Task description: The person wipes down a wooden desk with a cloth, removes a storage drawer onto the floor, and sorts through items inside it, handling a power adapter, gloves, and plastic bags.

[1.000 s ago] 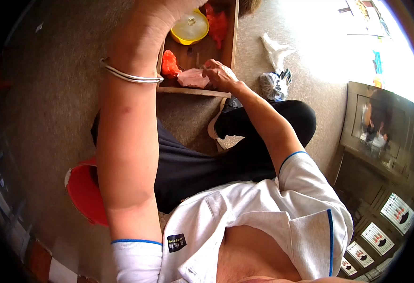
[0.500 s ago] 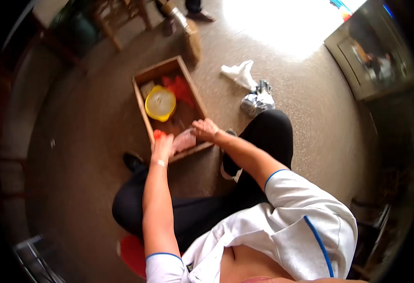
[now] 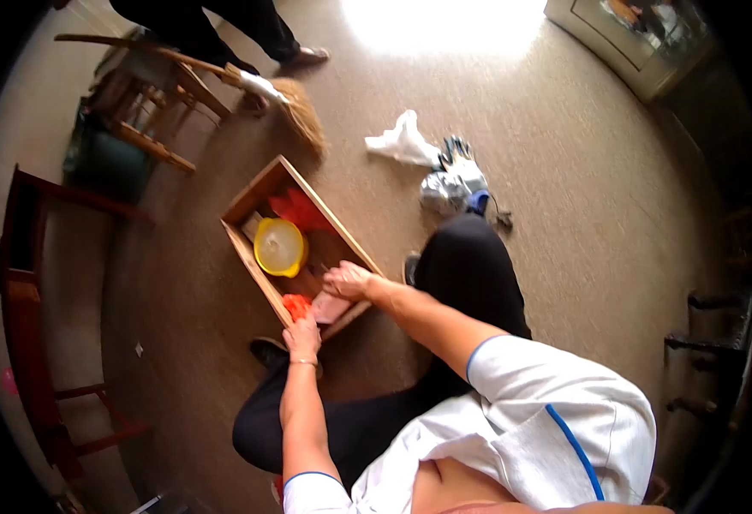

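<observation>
A wooden drawer-like box lies on the floor in front of my bent legs. My left hand is at its near left corner, fingers closed on a crumpled orange-red plastic bag. My right hand reaches over the right side of the box with curled fingers; whatever they hold is hidden. Below it, a pale pink flat item lies at the near end, between my hands. Farther in sit a yellow-rimmed bowl with a translucent top and a red plastic piece.
Beyond the box are a broom head, a wooden chair and a standing person's legs. A white plastic bag, a glove and a silvery bag lie right of it. A cabinet stands far right.
The view has shifted, showing more of the chair and broom. More of the orange-red bag shows above my left hand. My right hand remains at the box's right side.
</observation>
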Available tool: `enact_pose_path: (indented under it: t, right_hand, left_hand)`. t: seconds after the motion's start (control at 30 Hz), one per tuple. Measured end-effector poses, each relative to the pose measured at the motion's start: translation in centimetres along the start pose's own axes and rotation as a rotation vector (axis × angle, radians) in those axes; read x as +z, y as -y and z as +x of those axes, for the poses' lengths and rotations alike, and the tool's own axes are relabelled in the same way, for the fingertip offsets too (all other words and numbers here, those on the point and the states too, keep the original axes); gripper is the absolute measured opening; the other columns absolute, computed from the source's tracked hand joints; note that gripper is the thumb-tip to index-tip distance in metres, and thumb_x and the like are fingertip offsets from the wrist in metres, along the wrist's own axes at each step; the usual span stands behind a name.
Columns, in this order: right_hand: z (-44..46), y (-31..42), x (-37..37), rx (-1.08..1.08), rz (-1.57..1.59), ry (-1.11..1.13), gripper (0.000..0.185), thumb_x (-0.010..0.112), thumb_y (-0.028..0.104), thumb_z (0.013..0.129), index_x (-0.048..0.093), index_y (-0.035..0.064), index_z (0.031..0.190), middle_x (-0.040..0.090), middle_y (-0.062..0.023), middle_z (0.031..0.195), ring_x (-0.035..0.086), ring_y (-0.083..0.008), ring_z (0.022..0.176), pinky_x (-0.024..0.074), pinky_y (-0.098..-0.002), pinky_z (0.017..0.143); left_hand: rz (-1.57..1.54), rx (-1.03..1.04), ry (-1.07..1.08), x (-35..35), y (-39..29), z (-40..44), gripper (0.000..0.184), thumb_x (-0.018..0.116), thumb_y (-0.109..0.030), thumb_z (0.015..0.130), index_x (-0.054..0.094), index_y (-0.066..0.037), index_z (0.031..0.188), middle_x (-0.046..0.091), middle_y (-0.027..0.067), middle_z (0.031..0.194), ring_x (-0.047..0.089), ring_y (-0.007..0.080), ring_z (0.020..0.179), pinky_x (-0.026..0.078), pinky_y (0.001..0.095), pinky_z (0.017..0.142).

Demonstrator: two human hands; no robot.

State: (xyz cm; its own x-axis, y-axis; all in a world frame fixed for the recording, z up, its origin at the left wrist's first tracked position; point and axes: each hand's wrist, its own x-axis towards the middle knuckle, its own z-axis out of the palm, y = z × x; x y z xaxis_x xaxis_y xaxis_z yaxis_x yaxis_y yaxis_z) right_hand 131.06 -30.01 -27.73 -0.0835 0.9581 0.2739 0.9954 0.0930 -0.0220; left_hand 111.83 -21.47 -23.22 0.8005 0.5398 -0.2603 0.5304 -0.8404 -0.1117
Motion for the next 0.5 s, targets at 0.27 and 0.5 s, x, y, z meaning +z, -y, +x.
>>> enact_pose_path:
  t: [0.27, 0.5]
  right_hand:
    - [0.4, -0.6, -2.3, -0.094, 0.227, 0.137, 0.014, 0.049, 0.023, 0.086, 0.057, 0.0119, 0.086, 0.058, -0.0057, 0.085, 0.061, -0.0214, 0.081, 0.0464, -0.0363, 0.064]
    - [0.5, -1.3, -5.7, -0.017, 0.248, 0.173, 0.016, 0.045, 0.018, 0.088, 0.058, 0.0091, 0.091, 0.060, -0.0069, 0.095, 0.060, -0.0232, 0.092, 0.0461, -0.0365, 0.075]
  left_hand:
    - [-0.075, -0.071, -0.011, 1.0, 1.0, 2.5, 0.014, 0.053, -0.020, 0.084, 0.062, -0.013, 0.092, 0.066, 0.0134, 0.080, 0.066, 0.0348, 0.078, 0.051, 0.0489, 0.069]
    - [-0.118, -0.019, -0.097, 0.5, 0.8, 2.5, 0.013, 0.055, -0.021, 0.083, 0.064, -0.011, 0.082, 0.066, 0.0142, 0.079, 0.066, 0.0337, 0.077, 0.052, 0.0448, 0.065]
